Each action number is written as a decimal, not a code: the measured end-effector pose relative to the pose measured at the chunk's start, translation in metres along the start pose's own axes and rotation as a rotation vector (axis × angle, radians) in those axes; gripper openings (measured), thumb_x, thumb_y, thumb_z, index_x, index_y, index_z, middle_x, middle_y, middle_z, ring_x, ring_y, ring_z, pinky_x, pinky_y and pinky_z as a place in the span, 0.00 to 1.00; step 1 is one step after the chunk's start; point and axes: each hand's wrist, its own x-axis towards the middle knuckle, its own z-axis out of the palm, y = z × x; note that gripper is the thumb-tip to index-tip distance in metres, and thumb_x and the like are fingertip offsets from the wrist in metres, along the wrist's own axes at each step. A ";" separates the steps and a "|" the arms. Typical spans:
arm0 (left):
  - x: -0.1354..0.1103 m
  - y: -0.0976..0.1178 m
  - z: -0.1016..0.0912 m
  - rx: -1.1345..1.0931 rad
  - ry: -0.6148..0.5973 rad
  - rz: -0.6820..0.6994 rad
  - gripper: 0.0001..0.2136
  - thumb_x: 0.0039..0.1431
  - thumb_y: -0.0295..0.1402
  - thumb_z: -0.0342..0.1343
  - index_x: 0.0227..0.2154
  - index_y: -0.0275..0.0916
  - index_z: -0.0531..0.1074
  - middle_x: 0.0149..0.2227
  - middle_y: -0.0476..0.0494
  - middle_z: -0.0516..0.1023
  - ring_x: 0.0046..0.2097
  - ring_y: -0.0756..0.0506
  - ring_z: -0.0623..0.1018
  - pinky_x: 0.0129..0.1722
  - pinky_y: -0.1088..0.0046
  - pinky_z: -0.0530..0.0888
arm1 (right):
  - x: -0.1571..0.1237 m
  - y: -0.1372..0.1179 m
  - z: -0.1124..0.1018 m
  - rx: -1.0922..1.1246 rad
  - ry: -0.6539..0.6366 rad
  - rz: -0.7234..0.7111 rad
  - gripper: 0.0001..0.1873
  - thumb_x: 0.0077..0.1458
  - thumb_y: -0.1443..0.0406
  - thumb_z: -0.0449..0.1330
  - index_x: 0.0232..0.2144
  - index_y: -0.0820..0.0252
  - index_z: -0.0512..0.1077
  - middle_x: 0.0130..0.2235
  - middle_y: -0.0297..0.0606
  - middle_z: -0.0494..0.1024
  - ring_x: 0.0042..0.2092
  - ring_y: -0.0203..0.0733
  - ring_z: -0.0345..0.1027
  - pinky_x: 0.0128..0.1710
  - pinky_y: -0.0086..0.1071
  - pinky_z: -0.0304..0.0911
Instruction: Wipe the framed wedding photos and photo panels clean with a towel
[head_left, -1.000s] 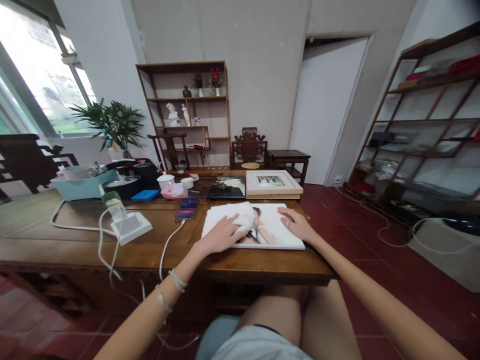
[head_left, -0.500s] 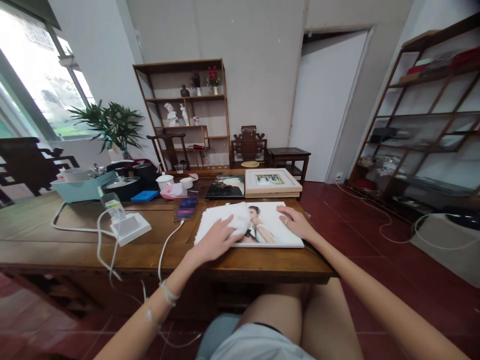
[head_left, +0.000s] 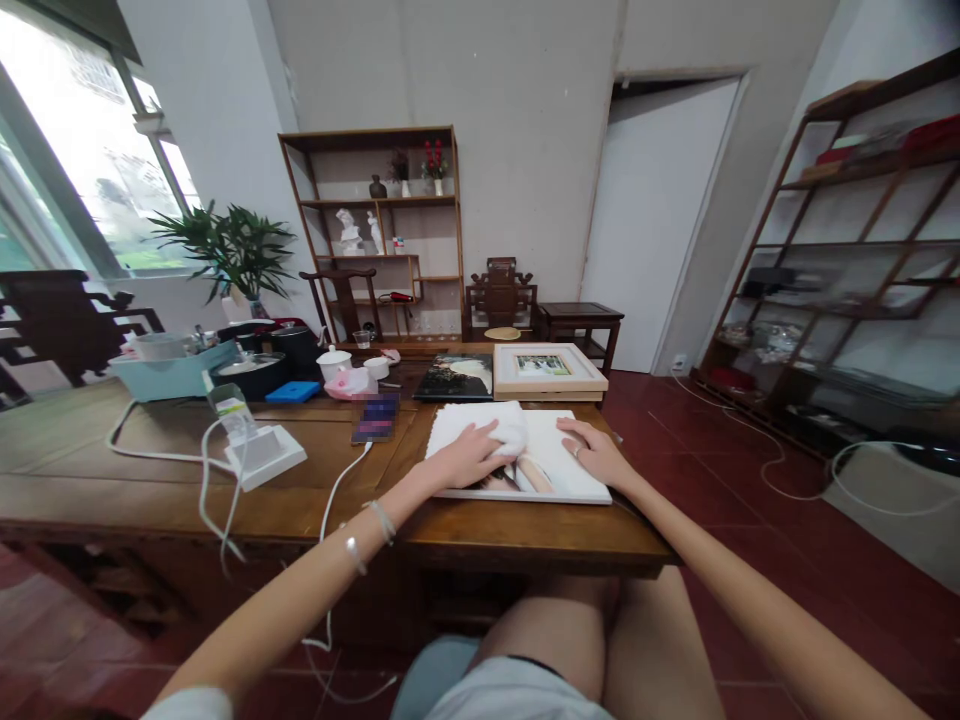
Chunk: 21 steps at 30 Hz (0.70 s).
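A white photo panel (head_left: 585, 486) with a printed picture of a person lies flat near the front edge of the wooden table. Over its left part spreads a fluffy white cloth (head_left: 457, 420), bunched up at its right end. My left hand (head_left: 471, 458) presses on this cloth from above, fingers and thumb gripping the bunched part. On the panel's right side rests my right hand (head_left: 596, 452), its fingers spread and holding nothing. The cloth and my left hand hide much of the picture.
Behind the panel lie a dark photo board (head_left: 454, 377) and a light wooden picture frame (head_left: 551, 388). To the left are a phone (head_left: 375, 416) on a white cable, a power strip (head_left: 274, 456), a blue box (head_left: 292, 391), pots and a teal basin (head_left: 169, 378).
My left hand has moved right across the panel, taking the cloth along, so more of the picture is covered. My right hand stays on the panel's right side.
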 end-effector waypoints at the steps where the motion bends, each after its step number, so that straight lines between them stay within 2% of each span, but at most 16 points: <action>1: 0.014 -0.004 0.002 0.028 -0.003 0.000 0.19 0.65 0.42 0.36 0.42 0.39 0.71 0.50 0.43 0.71 0.63 0.41 0.50 0.58 0.56 0.52 | 0.000 -0.001 0.000 0.007 0.003 0.004 0.15 0.49 0.65 0.53 0.41 0.56 0.72 0.50 0.40 0.73 0.52 0.45 0.65 0.56 0.43 0.54; 3: 0.041 -0.004 0.006 0.070 0.002 0.002 0.19 0.65 0.42 0.37 0.41 0.38 0.70 0.50 0.40 0.71 0.62 0.39 0.52 0.56 0.54 0.54 | 0.000 -0.002 -0.002 0.035 0.009 0.022 0.15 0.52 0.62 0.52 0.41 0.56 0.72 0.49 0.40 0.74 0.51 0.45 0.66 0.55 0.43 0.56; 6: 0.075 0.013 0.011 0.108 0.035 0.017 0.19 0.64 0.42 0.38 0.42 0.37 0.70 0.50 0.38 0.70 0.61 0.37 0.55 0.54 0.50 0.56 | 0.001 -0.003 -0.007 0.130 0.051 0.030 0.18 0.55 0.57 0.49 0.44 0.56 0.70 0.48 0.39 0.74 0.51 0.46 0.66 0.53 0.42 0.58; 8: 0.088 0.030 0.014 0.139 0.057 0.022 0.18 0.64 0.41 0.39 0.41 0.37 0.70 0.50 0.36 0.70 0.59 0.36 0.58 0.53 0.48 0.57 | 0.002 -0.002 -0.009 0.201 0.106 0.022 0.21 0.55 0.54 0.47 0.45 0.55 0.69 0.48 0.38 0.74 0.51 0.47 0.66 0.51 0.42 0.59; 10: 0.086 0.050 0.017 0.169 0.070 0.027 0.17 0.63 0.39 0.39 0.40 0.37 0.71 0.51 0.36 0.69 0.57 0.35 0.60 0.51 0.48 0.59 | 0.003 0.001 -0.010 0.248 0.147 0.028 0.22 0.55 0.52 0.47 0.45 0.55 0.69 0.48 0.38 0.75 0.50 0.47 0.66 0.51 0.42 0.60; 12: 0.066 0.068 0.019 0.206 0.068 0.057 0.16 0.63 0.37 0.40 0.38 0.37 0.72 0.53 0.36 0.66 0.57 0.34 0.61 0.50 0.48 0.60 | 0.003 0.004 -0.009 0.279 0.144 0.039 0.22 0.55 0.52 0.47 0.45 0.55 0.69 0.48 0.39 0.74 0.50 0.47 0.66 0.51 0.42 0.59; 15: 0.016 0.087 0.015 0.270 0.058 0.184 0.15 0.62 0.37 0.41 0.37 0.36 0.72 0.58 0.37 0.60 0.58 0.34 0.59 0.51 0.51 0.60 | 0.004 0.005 -0.007 0.272 0.115 0.027 0.20 0.55 0.54 0.48 0.45 0.55 0.68 0.49 0.39 0.73 0.51 0.46 0.65 0.53 0.43 0.57; 17: -0.019 0.089 0.007 0.197 0.073 0.189 0.15 0.63 0.38 0.41 0.37 0.38 0.72 0.55 0.39 0.65 0.56 0.37 0.63 0.52 0.56 0.61 | 0.003 0.004 -0.004 0.204 0.104 -0.018 0.18 0.53 0.57 0.51 0.44 0.56 0.69 0.50 0.41 0.72 0.52 0.46 0.64 0.55 0.43 0.55; 19: -0.046 0.078 -0.001 0.051 0.165 0.069 0.16 0.64 0.37 0.38 0.36 0.39 0.72 0.43 0.42 0.74 0.46 0.44 0.72 0.47 0.66 0.66 | 0.002 0.002 -0.002 0.106 0.086 -0.061 0.16 0.51 0.59 0.53 0.41 0.57 0.71 0.50 0.43 0.72 0.53 0.47 0.64 0.55 0.42 0.55; 21: -0.064 0.059 -0.005 -0.063 0.397 -0.148 0.19 0.65 0.37 0.36 0.29 0.37 0.71 0.31 0.44 0.76 0.34 0.47 0.74 0.37 0.72 0.69 | 0.002 -0.001 -0.001 -0.002 0.043 -0.078 0.15 0.50 0.61 0.54 0.40 0.58 0.72 0.50 0.44 0.72 0.52 0.47 0.64 0.54 0.42 0.55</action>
